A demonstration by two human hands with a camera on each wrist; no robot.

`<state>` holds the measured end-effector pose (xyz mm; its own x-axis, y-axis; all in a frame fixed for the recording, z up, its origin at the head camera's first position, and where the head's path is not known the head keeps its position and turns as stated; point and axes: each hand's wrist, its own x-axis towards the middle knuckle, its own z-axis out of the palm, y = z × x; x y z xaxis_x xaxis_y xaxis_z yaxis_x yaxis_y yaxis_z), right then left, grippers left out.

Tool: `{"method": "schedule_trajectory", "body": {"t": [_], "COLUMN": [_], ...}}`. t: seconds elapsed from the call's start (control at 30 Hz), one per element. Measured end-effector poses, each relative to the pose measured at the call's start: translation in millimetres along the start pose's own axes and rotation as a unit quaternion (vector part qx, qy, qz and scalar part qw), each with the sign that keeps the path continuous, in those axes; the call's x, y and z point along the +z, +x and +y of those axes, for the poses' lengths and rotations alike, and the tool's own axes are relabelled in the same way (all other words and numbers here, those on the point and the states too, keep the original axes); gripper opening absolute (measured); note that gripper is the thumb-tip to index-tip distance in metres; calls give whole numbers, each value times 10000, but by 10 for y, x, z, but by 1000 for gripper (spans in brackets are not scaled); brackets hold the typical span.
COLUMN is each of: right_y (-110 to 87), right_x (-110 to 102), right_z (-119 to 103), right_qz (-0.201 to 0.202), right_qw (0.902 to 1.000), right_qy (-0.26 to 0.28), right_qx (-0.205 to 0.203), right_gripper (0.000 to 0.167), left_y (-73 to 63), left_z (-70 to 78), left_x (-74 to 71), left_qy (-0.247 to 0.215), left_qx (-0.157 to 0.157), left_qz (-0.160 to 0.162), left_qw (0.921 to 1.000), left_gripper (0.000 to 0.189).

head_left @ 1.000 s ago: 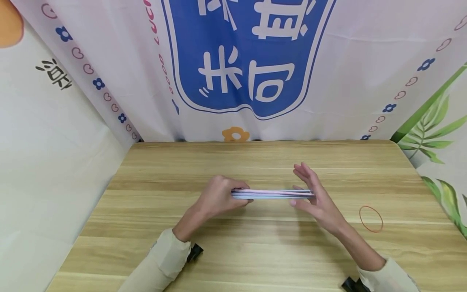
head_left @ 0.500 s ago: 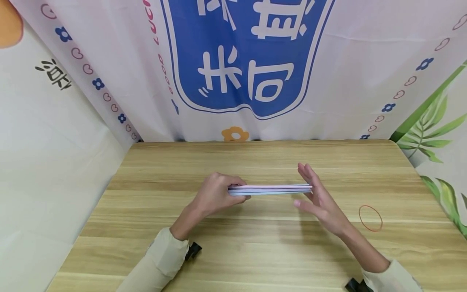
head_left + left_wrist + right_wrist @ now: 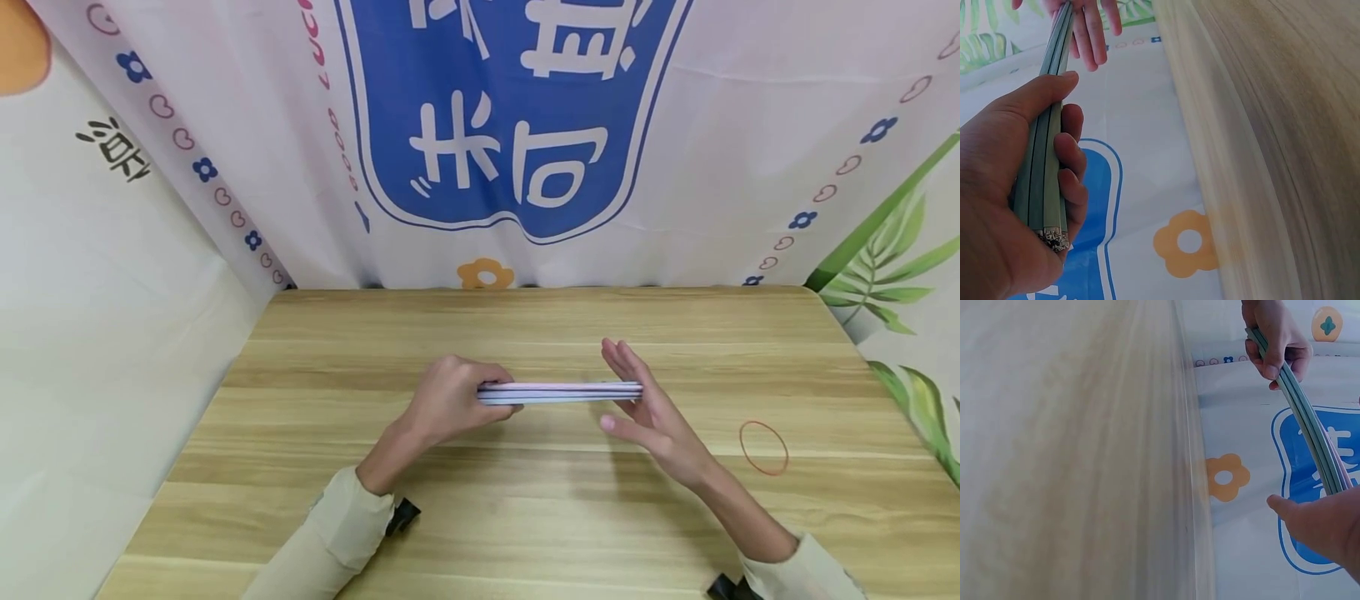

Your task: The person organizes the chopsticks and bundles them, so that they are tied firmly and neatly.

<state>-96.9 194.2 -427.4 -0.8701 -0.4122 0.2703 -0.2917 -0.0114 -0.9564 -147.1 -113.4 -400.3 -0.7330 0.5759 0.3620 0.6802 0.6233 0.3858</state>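
Observation:
My left hand grips one end of a bundle of long, thin, straight pastel sticks, blue-green with some pink. They lie level above the table, side by side. In the left wrist view, thumb and curled fingers wrap the sticks, whose near ends show a silver-and-black speckle. My right hand is at the far end, fingers extended and thumb apart, with the stick ends right at its palm. From the right wrist, the sticks run from the left hand down to behind the right hand.
A thin orange-red rubber band lies on the wooden table, right of the right forearm. Behind the table's back edge hangs a printed white cloth with a blue panel. Black wrist devices sit at the sleeves.
The stick ends, splayed a second ago, now line up more evenly. The right hand moved slightly out, then back in, and its thumb has come off the bundle. The left hand keeps its grip.

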Motion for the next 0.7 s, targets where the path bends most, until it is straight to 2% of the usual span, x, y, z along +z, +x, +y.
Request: {"method": "schedule_trajectory", "body": {"t": [0.17,0.33,0.53,0.7], "right_y": [-7,-16,-70,-204], "right_x": [-13,-46,-190,-446], "right_z": [-31,-54,-88,-82], "right_qz": [-113,-294,-394,-279], "right_qw": [9999,9994,9946,9826], "right_qy": [37,-177,-958,-1828], "right_qx": [-41,-46,77,184], "right_gripper": [92,95,103,99], "left_y": [-3,2,-7,-14], "left_z": [16,5,-29,-47], "left_x": [-17,-40,-63,-88], "left_qy": [-22,-46,43,114], "left_qx": [12,52,-3,-101], "left_qz": [-32,-109,-236,-323], "left_qw": [10000,9999,9997,9994], "left_gripper": [15,15,18,19]}}
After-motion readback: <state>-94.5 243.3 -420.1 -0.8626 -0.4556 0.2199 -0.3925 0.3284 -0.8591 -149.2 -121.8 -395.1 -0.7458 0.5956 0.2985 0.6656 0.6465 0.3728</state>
